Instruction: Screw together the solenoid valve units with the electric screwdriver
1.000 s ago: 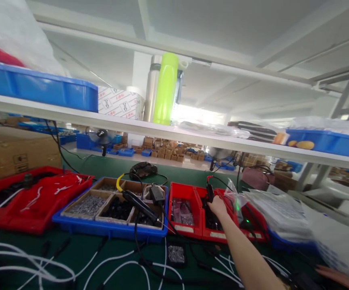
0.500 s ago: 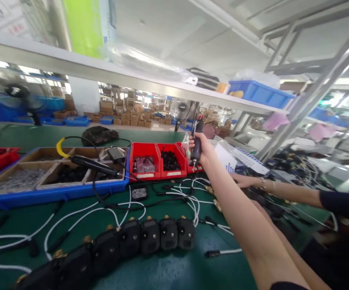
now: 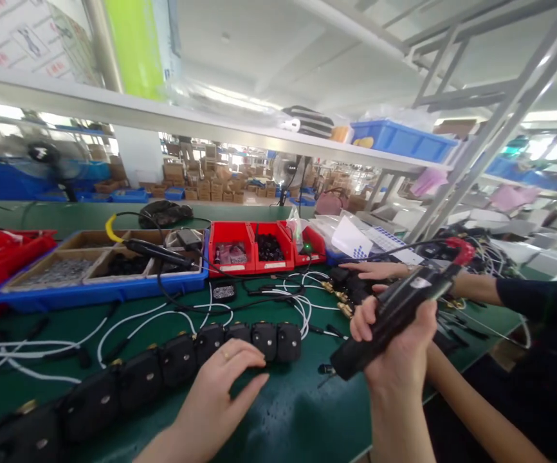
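My right hand [image 3: 399, 341] is wrapped round a black electric screwdriver [image 3: 394, 315], which slants with its tip down to the left, above the green table [image 3: 307, 411]. A red hook and a cable are at its upper end. My left hand [image 3: 225, 386] hovers by a curved row of black housings [image 3: 177, 360] with brass fittings; its thumb and fingers are apart with nothing between them. Its fingers overlap part of the row from my viewpoint.
Behind the row lie white cables [image 3: 138, 321], a blue divided tray [image 3: 105, 292] and red bins [image 3: 233, 257]. A second screwdriver [image 3: 157, 253] rests across the tray. At the right, a co-worker's hand [image 3: 379, 270] reaches over black parts with brass fittings.
My right hand has brought the screwdriver down and nearer from beside the red bins, tilting it. My left hand has come into view over the table. The view has shifted slightly.
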`<control>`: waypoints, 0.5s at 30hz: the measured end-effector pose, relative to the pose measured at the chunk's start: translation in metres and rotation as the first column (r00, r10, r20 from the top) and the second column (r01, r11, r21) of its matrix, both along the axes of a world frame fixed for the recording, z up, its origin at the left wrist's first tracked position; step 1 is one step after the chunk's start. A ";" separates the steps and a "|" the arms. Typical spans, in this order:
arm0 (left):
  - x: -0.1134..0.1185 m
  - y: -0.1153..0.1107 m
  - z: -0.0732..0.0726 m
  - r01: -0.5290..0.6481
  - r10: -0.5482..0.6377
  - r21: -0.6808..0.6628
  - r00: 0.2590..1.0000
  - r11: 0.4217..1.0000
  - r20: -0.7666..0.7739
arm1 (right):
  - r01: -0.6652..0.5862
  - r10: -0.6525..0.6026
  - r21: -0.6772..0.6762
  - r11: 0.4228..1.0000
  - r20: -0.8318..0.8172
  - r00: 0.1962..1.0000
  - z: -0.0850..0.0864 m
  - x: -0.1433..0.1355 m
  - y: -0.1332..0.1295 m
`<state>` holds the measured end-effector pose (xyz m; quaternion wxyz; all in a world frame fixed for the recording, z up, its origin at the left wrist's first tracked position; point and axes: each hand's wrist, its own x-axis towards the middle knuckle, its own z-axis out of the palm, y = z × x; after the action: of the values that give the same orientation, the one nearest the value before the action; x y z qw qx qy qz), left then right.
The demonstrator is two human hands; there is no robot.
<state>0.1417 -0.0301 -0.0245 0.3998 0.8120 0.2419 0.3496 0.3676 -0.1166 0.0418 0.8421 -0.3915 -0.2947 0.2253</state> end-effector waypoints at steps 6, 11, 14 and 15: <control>0.053 0.060 0.035 0.363 -0.249 0.179 0.853 0.914 -0.458 | 0.094 -0.085 -0.030 0.995 0.219 0.972 -0.037 -0.015 -0.001; 0.088 0.088 0.036 0.710 -0.418 0.168 0.569 0.684 -0.708 | 0.196 -0.200 0.050 0.979 0.401 0.894 -0.007 -0.008 0.001; 0.102 0.089 0.029 0.824 -0.456 0.164 0.453 0.542 -0.766 | 0.283 -0.334 0.176 0.943 0.498 0.800 0.023 0.005 -0.001; 0.104 0.088 0.028 0.841 -0.459 0.164 0.433 0.516 -0.776 | 0.285 -0.356 0.214 0.934 0.507 0.785 0.028 0.011 -0.003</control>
<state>0.2459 0.0576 0.0035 0.1531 0.9789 -0.0958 -0.0952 0.3781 -0.1199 0.0695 0.7743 -0.4293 -0.4612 -0.0589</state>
